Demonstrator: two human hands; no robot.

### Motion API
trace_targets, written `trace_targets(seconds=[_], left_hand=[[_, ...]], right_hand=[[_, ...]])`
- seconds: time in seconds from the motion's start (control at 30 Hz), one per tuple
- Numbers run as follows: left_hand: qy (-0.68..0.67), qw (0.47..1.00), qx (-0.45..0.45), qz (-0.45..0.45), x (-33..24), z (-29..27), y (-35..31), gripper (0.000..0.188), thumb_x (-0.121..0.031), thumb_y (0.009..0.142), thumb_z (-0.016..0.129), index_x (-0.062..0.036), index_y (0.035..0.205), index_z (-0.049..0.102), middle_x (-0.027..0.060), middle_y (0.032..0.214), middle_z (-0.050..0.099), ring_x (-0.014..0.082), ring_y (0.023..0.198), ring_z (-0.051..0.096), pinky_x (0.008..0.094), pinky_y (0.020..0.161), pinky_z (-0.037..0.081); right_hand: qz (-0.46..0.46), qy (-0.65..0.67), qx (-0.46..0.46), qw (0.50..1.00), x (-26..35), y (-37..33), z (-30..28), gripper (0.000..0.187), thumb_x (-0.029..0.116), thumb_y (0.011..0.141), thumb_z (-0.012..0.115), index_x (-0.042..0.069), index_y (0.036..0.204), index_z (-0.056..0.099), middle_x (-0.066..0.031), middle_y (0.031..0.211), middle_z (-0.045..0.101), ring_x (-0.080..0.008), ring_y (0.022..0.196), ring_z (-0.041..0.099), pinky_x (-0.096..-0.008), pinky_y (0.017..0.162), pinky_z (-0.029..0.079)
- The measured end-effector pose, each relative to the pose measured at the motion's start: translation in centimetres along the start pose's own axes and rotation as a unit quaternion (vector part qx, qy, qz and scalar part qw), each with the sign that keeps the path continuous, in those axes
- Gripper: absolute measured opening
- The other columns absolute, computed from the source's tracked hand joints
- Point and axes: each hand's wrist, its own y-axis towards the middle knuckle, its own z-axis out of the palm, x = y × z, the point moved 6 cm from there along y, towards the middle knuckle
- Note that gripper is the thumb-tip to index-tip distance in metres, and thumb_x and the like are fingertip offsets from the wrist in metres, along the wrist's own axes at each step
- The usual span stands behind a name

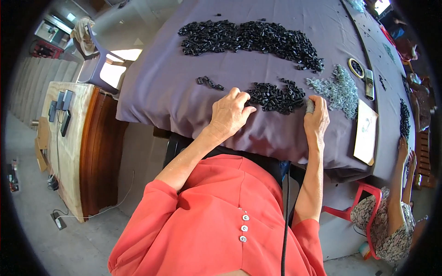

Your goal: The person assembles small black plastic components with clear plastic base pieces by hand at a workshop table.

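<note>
Two bare hands work at the near edge of a cloth-covered table, with a small heap of short black tubular pieces (276,97) between them. The left hand (229,112) bends over the heap's left end, thumb pointing inward; its fingertips are turned away from view, so I cannot tell whether they pinch a piece. The right hand (316,118) is curled around a clump of translucent bits (310,106), at the heap's right end. Just beyond and to the right of that grip spreads a loose pile of clear plastic pieces (340,89), which look like the same kind as the held bits.

A short row of black pieces (210,83) lies just beyond and to the left of the left hand, and a much larger black heap (251,39) stretches farther out beyond both hands. Past the clear pile, to the right of the right hand, is a yellowish ring (355,67).

The step in hand, as I judge it, is bringing a black piece and a clear piece together. The next move seems to call for one black piece singled out in the left fingertips, and one bit worked free of the right hand's clump.
</note>
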Motion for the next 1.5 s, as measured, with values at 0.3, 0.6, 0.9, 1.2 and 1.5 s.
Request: trace_targets(seconds=[0.3,0.6,0.9,1.2,1.5], left_hand=[[0.024,0.998,0.015,0.054,-0.6,0.8,0.2,0.017,-0.007,0.077,0.062,-0.0033,0.091,0.054,0.0122,0.088,0.052,0.0288,0.078,0.059,0.0382,0.066,0.049],[-0.026,0.999,-0.024,0.03,-1.2,0.4,2.8,0.017,-0.006,0.077,0.061,-0.0066,0.094,0.059,0.0082,0.084,0.055,0.0239,0.076,0.06,0.0347,0.067,0.049],[-0.022,0.992,0.034,0.123,-5.5,7.1,10.7,0.009,-0.011,0.08,0.058,-0.0076,0.083,0.066,0.0112,0.085,0.058,0.0294,0.081,0.06,0.0391,0.07,0.049],[0.103,0.978,0.14,0.117,-6.0,10.8,12.8,0.008,-0.009,0.075,0.059,-0.0067,0.079,0.067,0.014,0.087,0.059,0.0309,0.083,0.061,0.0399,0.072,0.05],[0.132,0.973,0.147,0.117,-6.8,11.3,13.1,0.011,-0.007,0.075,0.056,-0.0018,0.083,0.061,0.0146,0.087,0.061,0.0322,0.086,0.061,0.0421,0.076,0.05]], right_hand=[[0.008,-0.003,0.003,1.0,-0.1,0.0,-0.1,0.022,-0.001,0.074,0.052,0.009,0.093,0.056,-0.0096,0.091,0.056,-0.0321,0.086,0.056,-0.0402,0.073,0.044],[-0.003,-0.004,-0.003,1.0,-0.2,0.2,0.0,0.027,-0.004,0.069,0.051,0.01,0.091,0.055,-0.009,0.088,0.055,-0.0322,0.084,0.055,-0.0405,0.071,0.044],[0.003,-0.014,0.018,1.0,0.2,0.1,-0.2,0.034,-0.005,0.062,0.058,0.009,0.093,0.055,-0.0098,0.089,0.054,-0.0317,0.085,0.055,-0.0399,0.072,0.044],[-0.001,-0.001,0.015,1.0,-0.2,0.4,-0.2,0.032,-0.004,0.062,0.059,0.009,0.092,0.055,-0.0096,0.088,0.054,-0.0316,0.083,0.055,-0.0404,0.072,0.044],[-0.009,-0.004,0.011,1.0,-0.2,0.2,-0.1,0.034,-0.004,0.061,0.06,0.009,0.092,0.055,-0.0097,0.088,0.053,-0.0317,0.084,0.054,-0.0402,0.072,0.044]])
